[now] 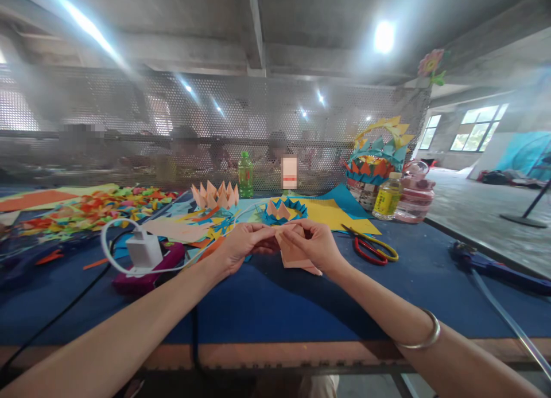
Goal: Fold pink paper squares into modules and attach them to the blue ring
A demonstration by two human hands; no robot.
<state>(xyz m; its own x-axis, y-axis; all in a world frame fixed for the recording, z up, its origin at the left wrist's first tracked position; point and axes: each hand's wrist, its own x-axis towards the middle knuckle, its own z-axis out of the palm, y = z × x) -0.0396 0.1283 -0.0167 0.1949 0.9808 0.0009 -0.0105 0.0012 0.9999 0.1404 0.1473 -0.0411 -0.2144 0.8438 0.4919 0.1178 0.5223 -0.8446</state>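
"Paper (293, 258) first: where does the head view put yours?"

"Between your two hands, above the desk (258, 320), nearer you than the blue ring with peach points (280, 211). Your left hand (242, 244) seems to pinch its upper left edge; your right hand (321, 244) grips it too, thumb across the face (what your hidden fingers do behind, nobody can tell)."

"And how should you work it well?"

"If you are folding, as it looks, square the edges before you press. Let one hand steady it while your other thumb runs along the crease. Mind the scissors (373, 237) near your right hand, handles towards you."
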